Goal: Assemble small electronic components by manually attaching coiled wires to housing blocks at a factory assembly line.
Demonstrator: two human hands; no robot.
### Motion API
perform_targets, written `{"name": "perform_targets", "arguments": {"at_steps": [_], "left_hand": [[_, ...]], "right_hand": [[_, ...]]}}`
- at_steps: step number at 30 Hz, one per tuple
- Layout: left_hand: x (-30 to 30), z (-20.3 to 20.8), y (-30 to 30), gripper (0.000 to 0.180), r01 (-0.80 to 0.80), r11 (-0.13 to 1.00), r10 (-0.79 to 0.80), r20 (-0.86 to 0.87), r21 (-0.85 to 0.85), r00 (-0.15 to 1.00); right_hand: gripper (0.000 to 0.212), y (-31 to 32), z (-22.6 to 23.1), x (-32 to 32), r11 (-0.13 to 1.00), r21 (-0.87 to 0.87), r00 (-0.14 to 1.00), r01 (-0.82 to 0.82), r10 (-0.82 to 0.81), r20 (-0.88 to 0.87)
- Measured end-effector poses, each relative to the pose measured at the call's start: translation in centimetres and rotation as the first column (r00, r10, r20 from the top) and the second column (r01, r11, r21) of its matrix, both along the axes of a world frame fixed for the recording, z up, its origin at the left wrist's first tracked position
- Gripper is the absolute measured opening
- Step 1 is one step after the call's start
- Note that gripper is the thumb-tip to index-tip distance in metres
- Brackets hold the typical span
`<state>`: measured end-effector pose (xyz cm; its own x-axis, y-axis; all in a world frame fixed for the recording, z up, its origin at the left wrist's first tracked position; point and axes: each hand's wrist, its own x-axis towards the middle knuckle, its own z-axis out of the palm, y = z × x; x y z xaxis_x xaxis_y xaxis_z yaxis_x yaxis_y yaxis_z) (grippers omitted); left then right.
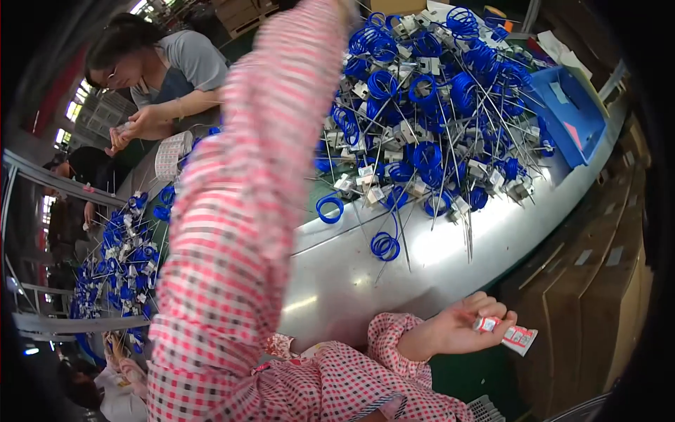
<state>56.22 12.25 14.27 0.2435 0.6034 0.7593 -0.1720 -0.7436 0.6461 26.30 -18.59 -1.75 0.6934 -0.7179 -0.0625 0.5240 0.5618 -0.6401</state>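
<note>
My left arm (232, 232), in a pink checked sleeve, stretches up across the picture. My left hand (344, 8) is blurred and mostly cut off at the top edge, beside the far left of a large heap, so its fingers do not show. The heap (429, 105) consists of blue coiled thin tubes with whitish box-like bodies and long metal rods. Near the table's front right edge, my right hand (478, 327) is closed around a strip of white and red labels (520, 339). One end of the strip sticks out past the fingers.
The heap lies on a shiny metal table (337, 281). A blue bin (566, 116) stands at its right. Cardboard boxes (583, 302) line the right side. A roll of labels (169, 158) sits left of my arm, near a co-worker (183, 67). More coils (116, 260) lie further left.
</note>
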Motion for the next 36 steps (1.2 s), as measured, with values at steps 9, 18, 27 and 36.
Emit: {"name": "perform_targets", "arguments": {"at_steps": [9,18,27,36], "left_hand": [[-27.4,-1.0,-22.4,0.045,0.29,0.89,-0.404,-0.903,-0.351,0.145],[-26.7,9.2,12.5,0.05,0.358,0.878,-0.302,-0.948,-0.317,-0.099],[-46.4,-5.8,18.6,0.032,0.319,0.925,-0.101,-0.943,-0.206,-0.317],[-53.3,-18.1,13.9,0.04,0.502,0.861,-0.045,-0.972,0.08,0.232]], "right_hand": [[0.017,-2.2,0.0,0.8,0.991,-0.132,0.998,0.03,-0.022,0.06],[0.019,2.8,2.0,-3.2,0.974,-0.072,0.952,-0.217,0.227,0.203],[0.02,8.1,4.6,-8.9,0.909,-0.253,0.905,-0.332,0.383,0.185],[0.021,12.3,5.8,-12.9,0.81,-0.445,0.86,-0.381,0.488,0.153]]}}
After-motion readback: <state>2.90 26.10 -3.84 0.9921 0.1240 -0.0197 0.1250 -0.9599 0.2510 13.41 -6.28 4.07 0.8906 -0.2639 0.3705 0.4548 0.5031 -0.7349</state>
